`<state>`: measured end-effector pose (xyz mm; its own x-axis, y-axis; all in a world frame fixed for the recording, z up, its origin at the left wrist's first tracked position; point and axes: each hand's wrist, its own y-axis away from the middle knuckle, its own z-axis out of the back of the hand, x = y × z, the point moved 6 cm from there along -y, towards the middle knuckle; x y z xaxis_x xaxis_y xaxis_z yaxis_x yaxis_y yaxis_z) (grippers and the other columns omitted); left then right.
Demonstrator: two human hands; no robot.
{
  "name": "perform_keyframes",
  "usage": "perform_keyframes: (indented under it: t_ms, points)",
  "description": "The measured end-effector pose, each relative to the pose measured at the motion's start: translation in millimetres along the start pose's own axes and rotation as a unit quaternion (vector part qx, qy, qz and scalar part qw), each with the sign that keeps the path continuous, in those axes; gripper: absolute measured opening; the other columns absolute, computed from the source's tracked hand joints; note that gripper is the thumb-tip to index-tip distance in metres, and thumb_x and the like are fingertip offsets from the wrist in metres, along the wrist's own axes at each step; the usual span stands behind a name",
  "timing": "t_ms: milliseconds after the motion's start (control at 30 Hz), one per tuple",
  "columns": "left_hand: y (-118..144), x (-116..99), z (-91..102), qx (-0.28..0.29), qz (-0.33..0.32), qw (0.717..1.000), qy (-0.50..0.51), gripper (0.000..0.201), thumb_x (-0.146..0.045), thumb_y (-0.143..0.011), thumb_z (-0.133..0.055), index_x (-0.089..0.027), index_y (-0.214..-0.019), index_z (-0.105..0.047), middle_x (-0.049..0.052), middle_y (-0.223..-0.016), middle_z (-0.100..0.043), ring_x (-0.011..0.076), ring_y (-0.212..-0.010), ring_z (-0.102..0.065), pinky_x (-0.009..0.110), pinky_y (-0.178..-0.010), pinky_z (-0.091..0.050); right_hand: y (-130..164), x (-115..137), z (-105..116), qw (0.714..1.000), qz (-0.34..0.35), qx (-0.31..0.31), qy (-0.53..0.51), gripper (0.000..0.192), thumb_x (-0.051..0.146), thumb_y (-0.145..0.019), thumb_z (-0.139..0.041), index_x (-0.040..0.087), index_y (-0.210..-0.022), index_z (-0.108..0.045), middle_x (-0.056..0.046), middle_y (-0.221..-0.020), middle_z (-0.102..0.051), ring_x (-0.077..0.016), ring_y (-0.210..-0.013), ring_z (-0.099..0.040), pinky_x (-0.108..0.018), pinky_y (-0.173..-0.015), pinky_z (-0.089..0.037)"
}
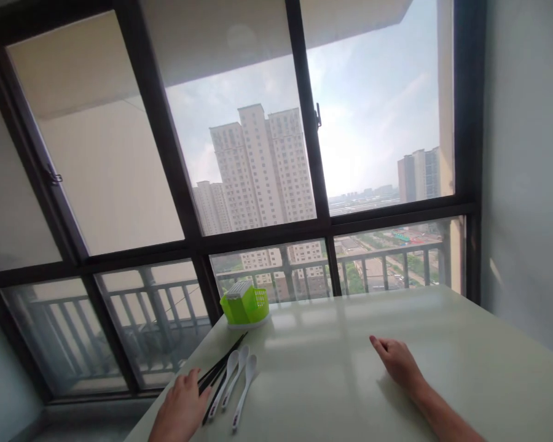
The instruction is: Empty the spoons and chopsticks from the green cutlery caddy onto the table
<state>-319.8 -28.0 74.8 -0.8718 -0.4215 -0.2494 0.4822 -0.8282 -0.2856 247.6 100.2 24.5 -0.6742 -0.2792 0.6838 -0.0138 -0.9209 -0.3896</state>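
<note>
At the table's left edge, my left hand [179, 405] is closed around the near ends of several dark chopsticks [225, 357], with its thumb and fingers on either side of them. The chopsticks lie slanted on the tabletop, and their near ends are partly hidden by the hand. Right beside them are three white spoons [245, 393] with dark marks on their handles, bowls pointing away from me. Over the right half of the table, my right hand [399, 363] is loosely closed, fingers curled in and nothing visible in it.
A bright green plastic basket [246, 313] with a pale slatted part stands at the table's far left corner. The pale glossy table [332, 368] reaches toward dark-framed windows [258, 239]. A wall [525, 184] rises on the right. Outside are a railing and tall buildings.
</note>
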Motion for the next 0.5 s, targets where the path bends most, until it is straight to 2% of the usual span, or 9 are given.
perform_keyframes:
  t_ms: [33,100,200,367,500]
  points:
    - [-9.8,13.5,-10.3,0.029,-0.02,0.999,-0.024,0.048,-0.035,-0.085,-0.058,-0.013,-0.128,-0.056,0.014,-0.128,-0.066,0.0345,-0.122,-0.059,0.039,-0.104,-0.042,-0.5,0.1,-1.7,1.0,0.003,0.0,-0.003,0.055,0.064,-0.093,-0.028,0.025,-0.054,-0.032,-0.001,-0.053,-0.042,-0.0175,-0.055,-0.035,-0.032,-0.061,-0.028]
    - [-24.5,28.0,-30.4,0.066,-0.049,0.996,-0.036,0.05,-0.035,-0.084,-0.058,-0.01,-0.127,-0.059,0.015,-0.131,-0.065,0.0312,-0.123,-0.06,0.036,-0.108,-0.041,-1.5,-1.9,-4.4,1.0,0.012,-0.001,-0.007,0.055,0.063,-0.094,-0.029,0.025,-0.054,-0.032,0.0,-0.053,-0.039,-0.0166,-0.054,-0.033,-0.032,-0.061,-0.026]
    - [-40.2,29.8,-51.1,0.085,-0.062,0.994,-0.034,0.049,-0.039,-0.082,-0.057,-0.009,-0.121,-0.065,0.017,-0.124,-0.068,0.0303,-0.118,-0.065,0.035,-0.108,-0.044,-2.3,-9.7,-5.7,1.0,0.017,-0.009,-0.007,0.056,0.063,-0.095,-0.032,0.024,-0.055,-0.032,0.002,-0.052,-0.035,-0.0149,-0.053,-0.03,-0.031,-0.06,-0.023]
    - [-64.7,27.2,-58.0,0.077,-0.042,0.994,-0.061,0.066,-0.06,-0.078,-0.057,-0.009,-0.119,-0.067,0.022,-0.121,-0.067,0.0416,-0.12,-0.062,0.05,-0.104,-0.047,-2.4,-19.4,-2.5,0.999,0.023,-0.03,-0.008,0.056,0.06,-0.096,-0.036,0.022,-0.055,-0.033,0.003,-0.053,-0.032,-0.0134,-0.055,-0.027,-0.032,-0.06,-0.02]
    - [-82.7,28.1,-62.6,0.087,-0.046,0.993,-0.069,0.069,-0.063,-0.07,-0.063,-0.011,-0.114,-0.069,0.024,-0.124,-0.066,0.044,-0.12,-0.061,0.054,-0.099,-0.05,-3.5,-21.2,-4.4,0.999,0.016,-0.031,-0.006,0.056,0.06,-0.096,-0.035,0.022,-0.055,-0.034,0.003,-0.053,-0.032,-0.0135,-0.055,-0.028,-0.031,-0.059,-0.02]
